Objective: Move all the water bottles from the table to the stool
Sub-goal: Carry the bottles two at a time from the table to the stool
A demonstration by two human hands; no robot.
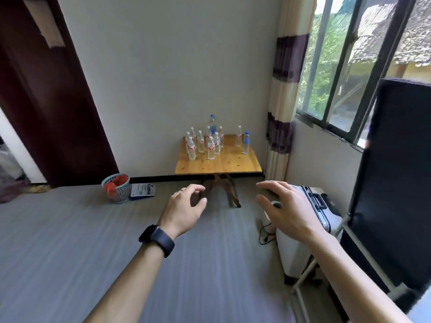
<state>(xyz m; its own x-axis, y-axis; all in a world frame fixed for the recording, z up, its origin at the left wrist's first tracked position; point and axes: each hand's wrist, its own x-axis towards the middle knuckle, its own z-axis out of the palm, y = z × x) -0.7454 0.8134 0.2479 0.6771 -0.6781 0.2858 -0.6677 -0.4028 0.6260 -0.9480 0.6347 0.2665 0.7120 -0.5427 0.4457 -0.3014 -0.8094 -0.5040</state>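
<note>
Both bare arms reach forward above the grey floor (pixel 70 229), holding nothing: the left hand (pixel 184 206), a dark wristwatch (pixel 158 240) behind it, has loosely curled fingers, and the right hand (pixel 286 206) is spread wide. Water bottles (pixel 205 143) stand upright on the wooden folding bench (pixel 219 164) by the wall, most clustered at its back left. A mesh basket (pixel 116 188) sits on the floor to its left, a suitcase (pixel 319 206) to its right.

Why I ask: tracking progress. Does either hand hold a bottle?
No, left hand and right hand are empty; the bottles stand on the table.
</note>
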